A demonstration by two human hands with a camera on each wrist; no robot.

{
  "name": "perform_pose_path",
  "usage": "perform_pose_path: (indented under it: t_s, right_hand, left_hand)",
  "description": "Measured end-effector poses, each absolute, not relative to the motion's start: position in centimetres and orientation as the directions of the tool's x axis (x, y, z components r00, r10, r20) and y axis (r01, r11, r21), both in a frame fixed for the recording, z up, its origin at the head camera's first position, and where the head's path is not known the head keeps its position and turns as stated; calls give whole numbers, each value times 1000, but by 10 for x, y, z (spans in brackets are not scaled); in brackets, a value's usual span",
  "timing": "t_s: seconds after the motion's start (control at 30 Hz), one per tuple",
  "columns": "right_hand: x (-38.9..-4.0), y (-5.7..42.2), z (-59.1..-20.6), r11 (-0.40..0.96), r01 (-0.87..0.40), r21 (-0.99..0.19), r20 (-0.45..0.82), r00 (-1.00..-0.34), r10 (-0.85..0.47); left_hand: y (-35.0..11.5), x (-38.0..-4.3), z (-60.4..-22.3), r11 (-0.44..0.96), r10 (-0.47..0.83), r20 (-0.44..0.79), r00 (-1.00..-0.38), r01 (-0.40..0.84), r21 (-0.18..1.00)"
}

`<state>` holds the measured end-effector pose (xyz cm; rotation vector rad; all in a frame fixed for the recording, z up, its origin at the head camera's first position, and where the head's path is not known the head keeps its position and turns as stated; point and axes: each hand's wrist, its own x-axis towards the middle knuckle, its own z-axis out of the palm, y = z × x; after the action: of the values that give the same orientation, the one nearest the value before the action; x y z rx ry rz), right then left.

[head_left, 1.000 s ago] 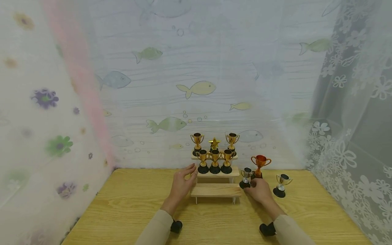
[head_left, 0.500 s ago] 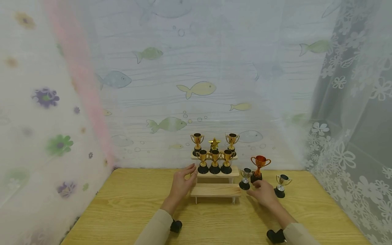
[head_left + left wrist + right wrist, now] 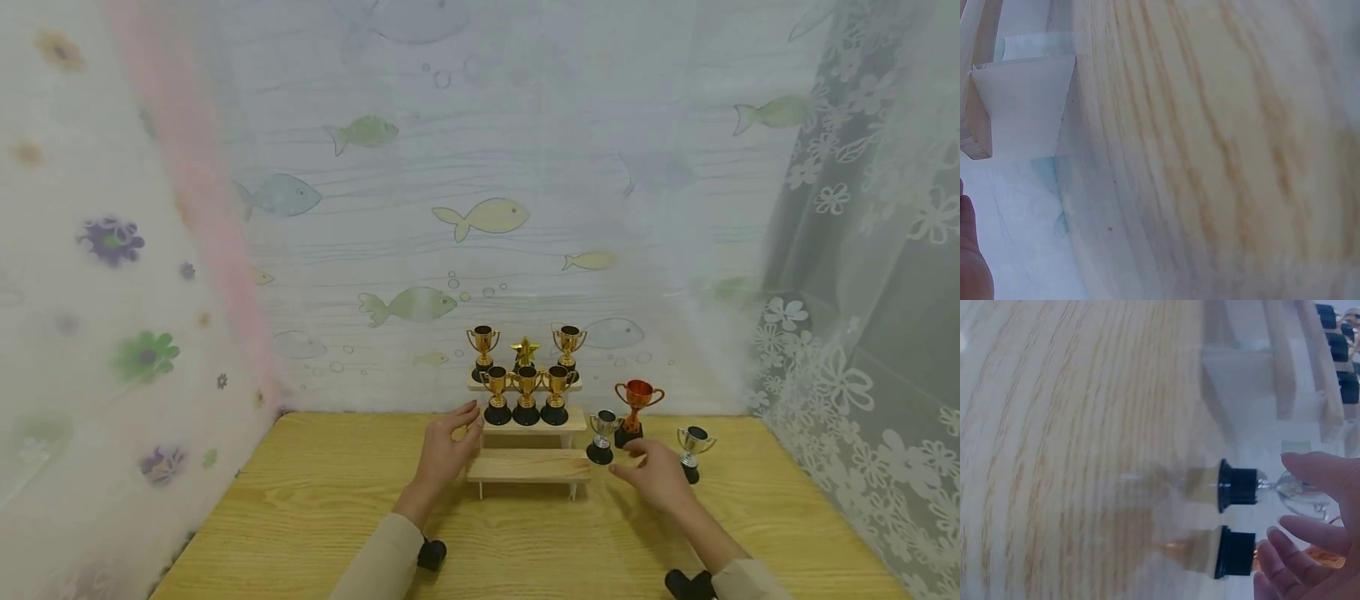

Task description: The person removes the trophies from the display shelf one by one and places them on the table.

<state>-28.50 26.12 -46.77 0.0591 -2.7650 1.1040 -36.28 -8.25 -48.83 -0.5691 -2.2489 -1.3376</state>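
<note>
A three-step wooden stand (image 3: 525,465) sits on the table, its lowest step bare. My left hand (image 3: 447,450) is at the left end of its middle step, fingers extended and fingertips right at the edge. In the left wrist view only a bit of that hand (image 3: 972,262) shows, below a step's end. My right hand (image 3: 660,479) hovers with thumb and fingers apart, holding nothing. Just beyond its fingertips, a small silver trophy cup (image 3: 602,427) stands upright right of the stand. Close behind is a larger orange-red trophy cup (image 3: 638,395). Another silver trophy (image 3: 696,442) is partly behind my right hand.
Three gold trophy cups (image 3: 527,387) line the middle step. On the top step, two gold cups (image 3: 483,340) flank a gold star trophy (image 3: 525,350). A fish-patterned curtain (image 3: 487,250) hangs behind the wood-grain table (image 3: 337,500); lace (image 3: 840,383) hangs at the right.
My right hand has drawn back to the right, away from the nearer silver trophy, which now stands apart from the fingers. The left hand has stayed at the stand.
</note>
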Motion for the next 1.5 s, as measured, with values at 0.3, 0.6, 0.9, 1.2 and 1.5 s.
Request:
perform_pose_path:
  t_s: [0.3,0.6,0.9,1.2,1.5]
  right_hand:
    - [-281,253,-454,725,-132,-676,208,-978,15]
    - [-278,243,-443,695,-159,-701,230,-973,10]
    - [-279,232,-434,666,-197,-720,253,-967,-13]
    - [-281,222,-427,649,-261,-714,313,-949,-37]
    - [-289,211,-424,634,-297,-714,350,-936,-45]
  left_hand:
    - [-82,-363,-488,445,115,576,-809,560,698]
    - [-83,-363,-488,450,117,577,-808,561,695]
    - [-83,-364,-489,452,114,587,-802,568,688]
    - [-82,-364,-489,454,111,588,-801,567,687]
    - [-82,-363,-489,449,111,576,-810,557,698]
